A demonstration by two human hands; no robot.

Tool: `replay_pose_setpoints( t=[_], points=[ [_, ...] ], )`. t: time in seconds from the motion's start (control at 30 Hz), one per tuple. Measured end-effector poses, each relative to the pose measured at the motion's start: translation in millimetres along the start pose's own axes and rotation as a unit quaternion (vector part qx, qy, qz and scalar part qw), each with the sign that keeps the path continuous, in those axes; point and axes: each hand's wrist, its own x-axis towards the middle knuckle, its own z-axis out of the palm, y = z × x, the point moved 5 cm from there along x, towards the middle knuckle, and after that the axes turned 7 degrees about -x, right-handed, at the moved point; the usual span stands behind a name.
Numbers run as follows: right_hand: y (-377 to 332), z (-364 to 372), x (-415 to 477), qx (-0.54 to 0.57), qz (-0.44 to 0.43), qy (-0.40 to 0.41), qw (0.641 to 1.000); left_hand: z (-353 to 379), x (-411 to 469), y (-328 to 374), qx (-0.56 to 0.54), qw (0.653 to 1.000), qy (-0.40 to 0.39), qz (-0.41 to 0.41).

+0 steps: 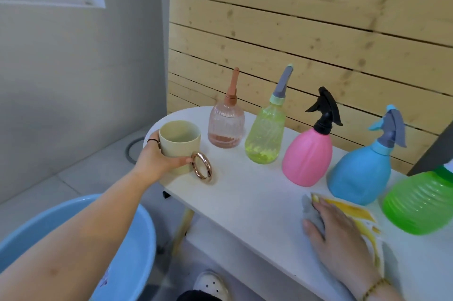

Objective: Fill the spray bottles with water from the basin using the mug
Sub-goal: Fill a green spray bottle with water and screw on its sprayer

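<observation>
The left hand (157,161) grips the beige mug (180,139), upright at the left end of the white table (245,197). The right hand (340,234) lies flat, fingers straight, on a yellow-grey cloth (353,210). Five spray bottles (307,156) stand in a row behind. The blue basin (142,246) sits lower left.

On the table (245,202) the mug (179,140) stands left of the spray bottles (307,156), basin (137,251) lower left.

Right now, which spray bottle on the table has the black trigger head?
The opaque pink bottle, third from the left. Its neighbours, the yellow-green bottle and the blue bottle, carry grey heads.
</observation>
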Motion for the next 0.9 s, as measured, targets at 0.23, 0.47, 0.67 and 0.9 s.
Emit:
replay_pose_setpoints(
  t=[0.23,0.47,0.67,0.9],
  points=[
    [-76,7,28,0.002,-0.094,-0.041,0.995,-25,-1,1,-0.074,0.996,0.05,0.012],
    [-180,24,75,0.055,-0.185,-0.038,0.98,-77,-9,19,-0.08,0.992,0.082,0.06],
    [-272,33,108,0.081,-0.246,-0.044,0.965,-115,-20,6,-0.048,0.992,0.106,0.054],
    [-284,24,87,0.134,-0.347,-0.09,0.924,-126,-23,9,-0.062,0.99,0.109,0.059]
  ],
)
